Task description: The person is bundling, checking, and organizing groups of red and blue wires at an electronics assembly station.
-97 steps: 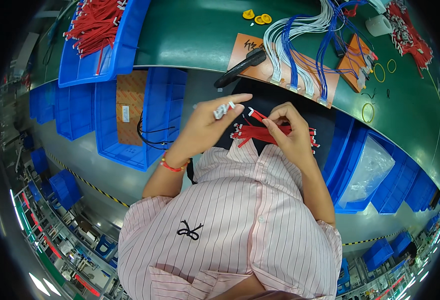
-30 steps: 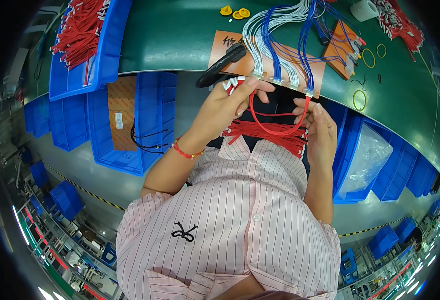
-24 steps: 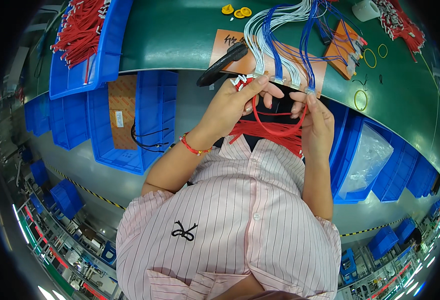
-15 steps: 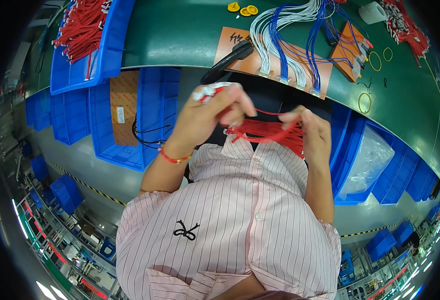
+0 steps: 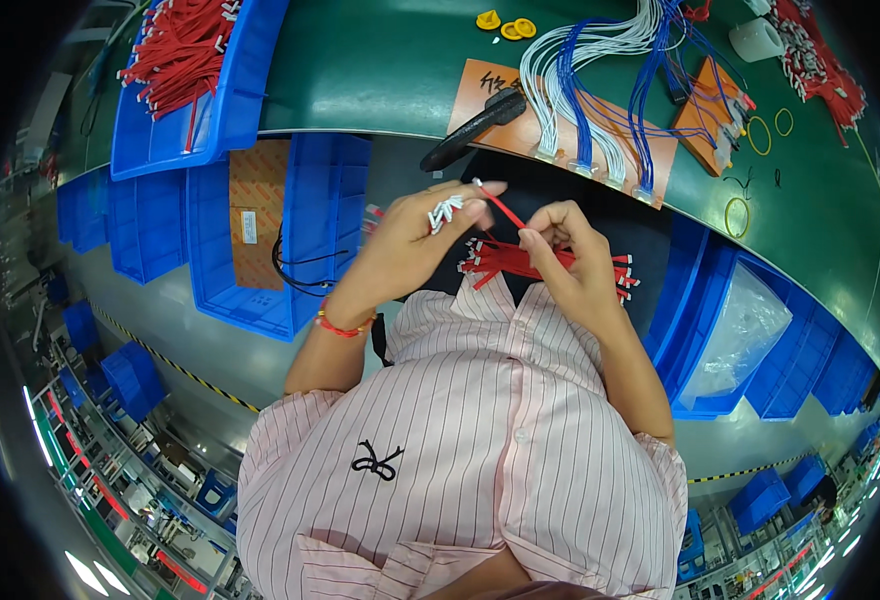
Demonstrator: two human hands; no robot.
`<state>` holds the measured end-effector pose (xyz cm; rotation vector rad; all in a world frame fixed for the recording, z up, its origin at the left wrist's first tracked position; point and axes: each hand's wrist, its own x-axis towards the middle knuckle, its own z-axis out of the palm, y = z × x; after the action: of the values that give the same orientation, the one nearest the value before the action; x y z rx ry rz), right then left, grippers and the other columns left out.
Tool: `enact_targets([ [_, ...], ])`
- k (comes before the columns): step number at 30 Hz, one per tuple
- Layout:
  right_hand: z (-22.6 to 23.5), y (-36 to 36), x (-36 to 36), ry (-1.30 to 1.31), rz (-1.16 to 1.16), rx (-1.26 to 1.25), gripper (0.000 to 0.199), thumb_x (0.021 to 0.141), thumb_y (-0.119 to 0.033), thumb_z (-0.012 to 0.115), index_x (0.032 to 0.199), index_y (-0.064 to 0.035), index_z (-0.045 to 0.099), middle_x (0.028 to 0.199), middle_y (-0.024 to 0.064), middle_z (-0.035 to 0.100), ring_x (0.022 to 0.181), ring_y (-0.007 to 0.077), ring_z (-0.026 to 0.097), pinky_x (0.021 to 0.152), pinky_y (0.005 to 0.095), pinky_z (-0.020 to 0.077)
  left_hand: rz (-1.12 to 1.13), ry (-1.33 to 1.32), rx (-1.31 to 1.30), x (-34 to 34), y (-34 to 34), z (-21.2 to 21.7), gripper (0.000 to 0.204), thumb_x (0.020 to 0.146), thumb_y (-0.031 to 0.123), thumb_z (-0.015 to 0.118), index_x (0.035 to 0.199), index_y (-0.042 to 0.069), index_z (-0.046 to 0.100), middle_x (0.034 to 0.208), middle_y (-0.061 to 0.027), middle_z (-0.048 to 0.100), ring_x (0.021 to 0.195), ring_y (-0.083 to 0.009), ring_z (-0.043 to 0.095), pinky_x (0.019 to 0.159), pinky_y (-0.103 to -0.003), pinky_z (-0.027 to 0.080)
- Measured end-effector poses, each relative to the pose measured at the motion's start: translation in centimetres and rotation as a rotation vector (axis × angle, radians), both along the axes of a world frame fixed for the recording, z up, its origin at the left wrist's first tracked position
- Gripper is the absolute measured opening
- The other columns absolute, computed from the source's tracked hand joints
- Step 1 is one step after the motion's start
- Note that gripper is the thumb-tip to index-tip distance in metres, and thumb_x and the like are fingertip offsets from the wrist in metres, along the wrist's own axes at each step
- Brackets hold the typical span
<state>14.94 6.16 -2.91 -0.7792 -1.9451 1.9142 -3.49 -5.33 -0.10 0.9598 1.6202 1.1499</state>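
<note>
Pinching one red wire [image 5: 500, 207] at twelve o'clock, the left hand [image 5: 415, 240] is drawing it from the light, limp wire bundle [image 5: 520, 262] the right hand [image 5: 575, 265] is clasping; grips belong near white terminals.

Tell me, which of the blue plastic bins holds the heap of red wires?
The blue plastic bin on the green bench, upper left; red wires with white ends fill it. The bins below hold no such heap.
</note>
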Motion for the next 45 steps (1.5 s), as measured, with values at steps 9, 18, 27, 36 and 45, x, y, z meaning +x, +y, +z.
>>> enact_targets([
  [9, 1.5, 3.7, 4.6, -0.017, 0.041, -0.165, 0.013, 0.095, -0.004, 0.062, 0.107, 0.0002, 0.06, 0.085, 0.0003, 0.059, 0.072, 0.0044, 0.053, 0.064, 0.0202, 0.0432, 0.18, -0.532, 0.058, 3.0, 3.2, 0.5, 0.03, 0.104, 0.021, 0.049, 0.099, -0.002, 0.067, 0.069, 0.001, 0.057, 0.047, 0.0009, 0.029, 0.044, -0.019, 0.022],
  [18, 0.1, 5.6, 10.3, 0.512, -0.157, -0.445, 0.019, 0.092, -0.018, 0.065, 0.095, 0.0006, 0.064, 0.075, 0.0062, 0.054, 0.062, 0.0137, 0.055, 0.061, 0.0293, 0.0484, 0.188, -0.494, 0.01, 3.3, 4.8, -0.2, 0.033, 0.102, 0.029, 0.054, 0.092, 0.002, 0.069, 0.066, 0.0044, 0.052, 0.053, -0.0001, 0.036, 0.047, -0.02, 0.026],
  [27, 1.8, 3.3, 5.8, 0.142, -0.297, -0.314, 0.022, 0.097, -0.009, 0.058, 0.108, 0.0063, 0.069, 0.088, 0.0127, 0.068, 0.063, 0.014, 0.062, 0.064, 0.0251, 0.0515, 0.301, -0.514, 0.043, 4.2, 5.3, 0.2, 0.031, 0.102, 0.026, 0.054, 0.096, 0.001, 0.071, 0.067, 0.0031, 0.057, 0.049, 0.0012, 0.034, 0.044, -0.02, 0.022],
  [36, 2.2, 3.6, 3.8, 0.069, -0.496, -0.261, 0.026, 0.096, -0.019, 0.064, 0.102, 0.0051, 0.072, 0.079, 0.008, 0.067, 0.058, 0.0092, 0.055, 0.056, 0.0219, 0.046, 0.058, -0.257, -0.005, 1.7, 5.1, 0.9, 0.036, 0.103, 0.029, 0.053, 0.106, -0.002, 0.072, 0.081, -0.0001, 0.069, 0.06, -0.001, 0.047, 0.054, -0.019, 0.037],
  [45, 2.2, 3.0, 3.3, 0.148, -0.56, -0.389, 0.027, 0.097, -0.02, 0.064, 0.1, 0.006, 0.071, 0.077, 0.0072, 0.066, 0.054, 0.0075, 0.051, 0.053, 0.0206, 0.0423, 0.035, -0.199, -0.054, 0.5, 2.7, 0.7, 0.038, 0.104, 0.03, 0.051, 0.106, -0.003, 0.07, 0.091, -0.0057, 0.071, 0.092, -0.012, 0.064, 0.087, -0.028, 0.048],
])
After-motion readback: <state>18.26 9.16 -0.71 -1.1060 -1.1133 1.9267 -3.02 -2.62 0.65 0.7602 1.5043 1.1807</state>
